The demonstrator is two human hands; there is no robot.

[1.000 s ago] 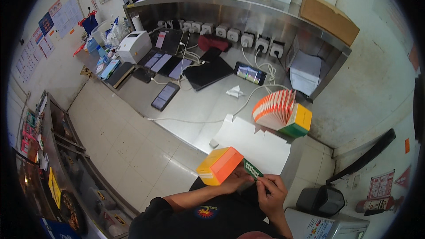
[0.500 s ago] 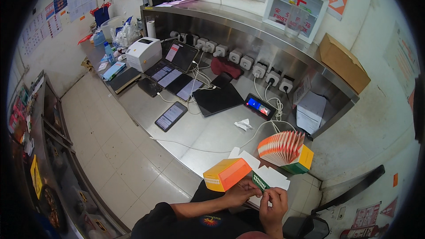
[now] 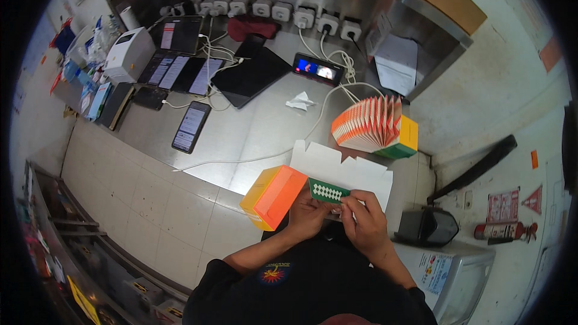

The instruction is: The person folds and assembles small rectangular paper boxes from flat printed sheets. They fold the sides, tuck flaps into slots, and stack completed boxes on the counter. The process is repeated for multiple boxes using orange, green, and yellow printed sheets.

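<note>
Steel counter (image 3: 241,138) runs left to right, far side of both hands; white sheet (image 3: 361,174) with notched far edge at its near right end, just beyond the hands; fan of orange-and-white folded pieces (image 3: 367,123) right and far of the sheet, yellow-and-green end facing right; black tablet (image 3: 256,78) well beyond, toward the far middle; yellow-and-orange box (image 3: 271,198) at the near edge, tilted, directly left of and slightly beyond the left hand, right of it nothing but hand and panel; right hand (image 3: 367,222) pinching the panel's right end, thumb against fingers; left hand (image 3: 307,216) gripping the box at its right side, fingers partly hidden; phone (image 3: 191,126) face up, left and far of the box; green panel (image 3: 328,191) with white diamond marks between the hands, just right of the box; can't tell if they're joined.
</note>
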